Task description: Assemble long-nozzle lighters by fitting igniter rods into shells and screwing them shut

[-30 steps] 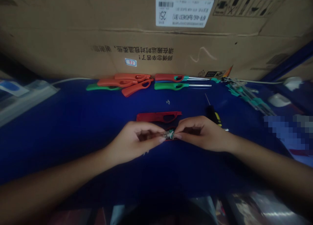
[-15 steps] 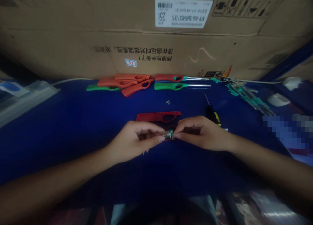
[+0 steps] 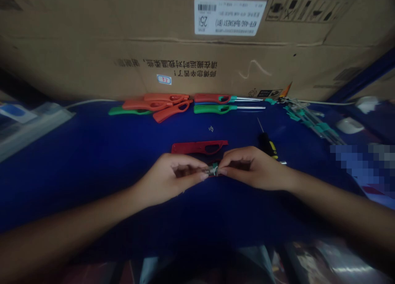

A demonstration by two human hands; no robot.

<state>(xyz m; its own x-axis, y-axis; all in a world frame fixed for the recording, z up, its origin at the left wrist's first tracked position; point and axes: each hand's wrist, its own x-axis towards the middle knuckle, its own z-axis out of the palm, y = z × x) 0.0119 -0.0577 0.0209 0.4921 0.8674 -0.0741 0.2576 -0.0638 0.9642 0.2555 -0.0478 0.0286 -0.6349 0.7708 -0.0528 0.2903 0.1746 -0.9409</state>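
Note:
Between my two hands is a small lighter part, greyish with a green end. The fingertips of my left hand pinch its grey end. At the green end, the thumb and fingers of my right hand are closed on it. Beneath the part, a dark red piece shows only in slivers, mostly covered by my fingers. Just beyond my hands a red lighter casing half lies on the blue table. A few tiny pale pieces rest behind it.
Orange lighter casings lie at the back left. Lighters with metal tubes, including a green one, lie beside them. A black and yellow screwdriver is right of centre, before a pile of metal tubes. A cardboard box walls off the back.
The view has shifted slightly. My hands stay closed on the small part, which looks turned a little between my fingers.

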